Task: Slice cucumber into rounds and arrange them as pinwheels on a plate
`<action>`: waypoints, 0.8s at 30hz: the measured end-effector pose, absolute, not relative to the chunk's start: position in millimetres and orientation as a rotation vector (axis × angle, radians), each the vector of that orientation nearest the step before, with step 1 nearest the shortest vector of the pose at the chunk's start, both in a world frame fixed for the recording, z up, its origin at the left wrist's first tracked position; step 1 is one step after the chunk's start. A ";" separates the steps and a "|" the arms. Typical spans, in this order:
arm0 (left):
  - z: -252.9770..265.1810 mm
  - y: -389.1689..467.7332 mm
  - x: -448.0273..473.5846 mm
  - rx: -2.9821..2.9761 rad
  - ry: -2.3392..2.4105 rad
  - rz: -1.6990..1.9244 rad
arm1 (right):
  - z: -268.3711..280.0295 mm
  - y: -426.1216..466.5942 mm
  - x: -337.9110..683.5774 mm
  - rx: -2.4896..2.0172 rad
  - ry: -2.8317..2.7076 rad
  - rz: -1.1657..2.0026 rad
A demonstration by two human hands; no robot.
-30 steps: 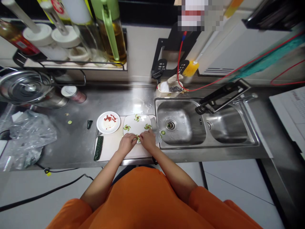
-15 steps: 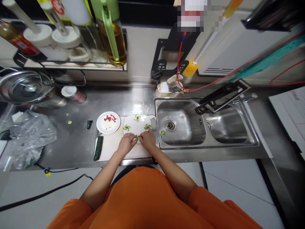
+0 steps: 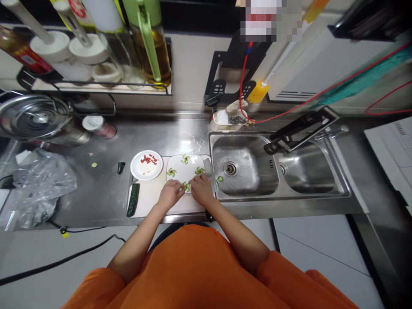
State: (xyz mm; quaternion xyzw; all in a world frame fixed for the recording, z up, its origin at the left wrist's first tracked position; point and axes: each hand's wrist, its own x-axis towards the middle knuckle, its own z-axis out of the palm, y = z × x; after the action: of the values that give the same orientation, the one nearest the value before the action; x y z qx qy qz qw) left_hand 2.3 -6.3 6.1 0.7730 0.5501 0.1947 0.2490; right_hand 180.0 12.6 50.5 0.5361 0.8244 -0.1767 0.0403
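Observation:
A white square plate (image 3: 184, 166) with several pinwheels of green cucumber slices lies on a white cutting board (image 3: 151, 199). The front pinwheel (image 3: 186, 186) is between my hands. My left hand (image 3: 170, 194) is at its left, fingertips drawn together at the slices; whether something small is in them I cannot see. My right hand (image 3: 202, 190) is on its right, fingers curled together over the plate's front right part, their contents hidden. Left of the plate, a round white plate (image 3: 137, 171) bears small red pieces (image 3: 149, 160). A knife (image 3: 208, 171) lies along the board's right edge, partly under my right hand.
A cucumber piece (image 3: 133, 200) lies at the board's left end, a cucumber end (image 3: 120, 167) beyond it. To the right is a double sink (image 3: 244, 195) with a black faucet (image 3: 283, 133). A plastic bag (image 3: 45, 176), a can (image 3: 99, 127) and a steel pot (image 3: 69, 133) stand left.
My right hand has drawn slightly to the right, away from the front pinwheel, more of which shows. My left hand stays almost in place. The red bit at the right fingertips no longer shows.

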 end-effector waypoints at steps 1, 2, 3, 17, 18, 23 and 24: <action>6.6 -6.1 2.2 2.113 1.496 0.528 | 49.2 11.8 179.6 1.601 2.560 -0.552; 7.2 -5.8 2.1 2.120 1.493 0.524 | 47.7 11.0 179.5 1.569 2.579 -0.561; 7.9 -5.6 2.1 2.124 1.491 0.519 | 46.0 10.2 179.8 1.551 2.585 -0.567; 14.7 5.4 -3.0 2.122 1.432 0.534 | 43.0 7.1 181.1 1.540 2.591 -0.532; 14.1 7.0 -3.4 2.138 1.411 0.536 | 43.9 6.1 180.9 1.541 2.589 -0.542; 9.2 10.7 -4.8 2.228 1.361 0.444 | 45.8 0.0 181.2 1.504 2.583 -0.560; 8.5 10.3 -5.1 2.234 1.365 0.437 | 45.5 -0.9 181.3 1.503 2.582 -0.561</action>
State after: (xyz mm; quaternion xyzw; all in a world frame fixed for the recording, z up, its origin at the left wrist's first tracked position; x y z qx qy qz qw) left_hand -5.1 10.3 8.5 0.8169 0.4989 0.1598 0.2412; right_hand 181.3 -0.9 45.5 0.4937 0.8484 -0.1843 0.0508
